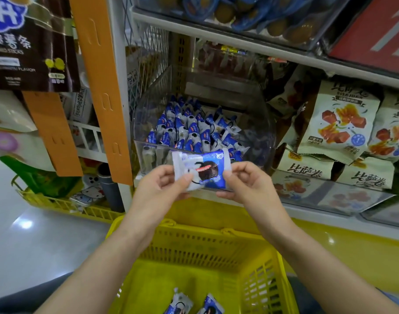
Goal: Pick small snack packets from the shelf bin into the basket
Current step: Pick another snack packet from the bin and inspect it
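A blue and white snack packet (pixel 203 169) with a dark cookie picture is held flat between both hands, in front of the shelf bin. My left hand (pixel 162 184) pinches its left edge and my right hand (pixel 246 182) pinches its right edge. Behind it, the clear plastic bin (pixel 262 137) holds several more blue and white packets (pixel 189 130). Below my forearms sits the yellow basket (pixel 194 245), with two of the same packets (pixel 194 304) lying at its bottom near the frame's lower edge.
Cream bags with red food pictures (pixel 339 123) fill the shelf to the right of the bin. An orange hanging strip (pixel 103 87) and a dark snack bag (pixel 30 46) hang at left. Another yellow basket (pixel 64 205) stands on the floor at left.
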### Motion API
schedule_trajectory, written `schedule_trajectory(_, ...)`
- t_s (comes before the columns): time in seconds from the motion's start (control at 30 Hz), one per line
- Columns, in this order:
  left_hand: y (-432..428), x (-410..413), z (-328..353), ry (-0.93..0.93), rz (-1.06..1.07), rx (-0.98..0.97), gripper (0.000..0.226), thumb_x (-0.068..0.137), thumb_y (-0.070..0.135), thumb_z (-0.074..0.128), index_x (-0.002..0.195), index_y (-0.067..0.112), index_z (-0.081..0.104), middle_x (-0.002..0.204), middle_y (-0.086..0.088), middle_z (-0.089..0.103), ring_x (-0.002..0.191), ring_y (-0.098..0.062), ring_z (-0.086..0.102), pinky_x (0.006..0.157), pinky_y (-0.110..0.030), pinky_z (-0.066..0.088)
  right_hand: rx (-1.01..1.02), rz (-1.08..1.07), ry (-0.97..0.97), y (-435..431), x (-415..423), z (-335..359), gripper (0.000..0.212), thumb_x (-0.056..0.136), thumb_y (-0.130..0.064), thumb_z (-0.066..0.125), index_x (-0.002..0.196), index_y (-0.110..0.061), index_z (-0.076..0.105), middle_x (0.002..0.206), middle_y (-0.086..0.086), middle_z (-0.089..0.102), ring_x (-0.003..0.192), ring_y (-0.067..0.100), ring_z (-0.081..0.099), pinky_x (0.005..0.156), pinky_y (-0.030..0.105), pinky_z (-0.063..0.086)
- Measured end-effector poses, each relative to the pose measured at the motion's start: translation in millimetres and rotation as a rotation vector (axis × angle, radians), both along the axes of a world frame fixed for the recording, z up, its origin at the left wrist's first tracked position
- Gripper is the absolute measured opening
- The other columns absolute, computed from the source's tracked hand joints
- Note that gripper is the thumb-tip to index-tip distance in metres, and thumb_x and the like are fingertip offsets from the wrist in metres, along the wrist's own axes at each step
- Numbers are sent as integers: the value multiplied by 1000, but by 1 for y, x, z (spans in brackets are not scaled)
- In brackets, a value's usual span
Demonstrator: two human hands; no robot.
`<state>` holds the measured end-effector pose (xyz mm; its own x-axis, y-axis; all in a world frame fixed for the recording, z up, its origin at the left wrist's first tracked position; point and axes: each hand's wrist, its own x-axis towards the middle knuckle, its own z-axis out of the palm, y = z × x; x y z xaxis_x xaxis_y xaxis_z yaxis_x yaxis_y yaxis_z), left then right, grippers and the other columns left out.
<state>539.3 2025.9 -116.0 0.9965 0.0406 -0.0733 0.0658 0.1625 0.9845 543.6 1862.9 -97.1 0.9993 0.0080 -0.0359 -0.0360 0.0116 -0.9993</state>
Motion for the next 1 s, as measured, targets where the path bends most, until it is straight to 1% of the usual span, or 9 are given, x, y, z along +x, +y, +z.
schedule_trajectory(0.13, 6, 3, 0, -115, 82, 46, 13, 89, 17, 57, 87, 10, 67, 85, -5, 72, 75, -11, 65, 70, -24, 56, -178, 220, 84, 5, -4, -9, 24, 84, 3, 61, 96, -14, 51, 94, 14, 67, 67, 10, 66, 66, 22, 57)
schedule_trajectory(0.23, 5, 1, -1, -166, 77, 143, 17, 90, 19, 57, 82, 7, 66, 76, -8, 68, 70, -12, 60, 69, -22, 51, -499, 295, -58, 6, -6, -14, 36, 78, -9, 71, 102, -27, 51, 105, -4, 67, 92, 8, 65, 87, 29, 53)
schedule_trajectory(0.3, 5, -1, -1, -205, 58, 249, 15, 89, 18, 59, 78, 11, 66, 68, -2, 65, 64, -7, 57, 60, -16, 45, -558, 299, -150, 7, -7, -14, 36, 78, -23, 72, 106, -32, 51, 106, -13, 64, 98, 0, 61, 91, 26, 49)
schedule_trajectory(0.5, -1, -7, -4, -237, -102, 411, 16, 89, 24, 57, 78, 17, 66, 64, 4, 59, 60, -4, 52, 59, -20, 40, -465, 139, -289, 7, -7, -13, 3, 88, -22, 62, 88, -23, 64, 80, -7, 67, 75, 4, 62, 71, 28, 53)
schedule_trajectory(0.63, -2, -7, -5, -208, -149, 384, 19, 89, 28, 55, 76, 18, 64, 72, -14, 58, 65, -21, 50, 64, -34, 40, -762, 152, -549, 5, -11, -15, 9, 90, -23, 59, 89, -16, 64, 80, -9, 59, 75, 4, 56, 67, 25, 49)
schedule_trajectory(0.73, -2, -6, -5, -193, -162, 364, 19, 88, 28, 56, 74, 18, 63, 74, -17, 57, 66, -17, 49, 64, -32, 38, -933, 160, -700, 3, -11, -16, 10, 92, -24, 56, 91, -15, 62, 83, -7, 57, 76, 6, 55, 65, 29, 50)
schedule_trajectory(0.83, -2, -6, -5, -185, -143, 323, 18, 90, 23, 55, 76, 16, 64, 66, -5, 59, 64, -8, 54, 59, -22, 43, -672, 146, -485, 6, -10, -14, 9, 91, -27, 58, 91, -19, 61, 81, -8, 63, 77, 6, 60, 68, 28, 53)
schedule_trajectory(0.93, -1, -3, -5, -168, -40, 256, 17, 92, 19, 54, 79, 12, 64, 67, 0, 62, 63, -6, 58, 58, -23, 49, -339, 267, -124, 9, -6, -15, 18, 87, -26, 62, 104, -20, 58, 100, -4, 68, 93, 8, 65, 84, 32, 54)
schedule_trajectory(1.0, 1, -2, -4, -135, 40, 194, 16, 93, 18, 53, 83, 12, 64, 73, -2, 66, 65, -6, 61, 60, -22, 50, -253, 326, -31, 12, -6, -17, 23, 85, -21, 64, 106, -18, 57, 107, 2, 67, 95, 12, 67, 82, 32, 56)
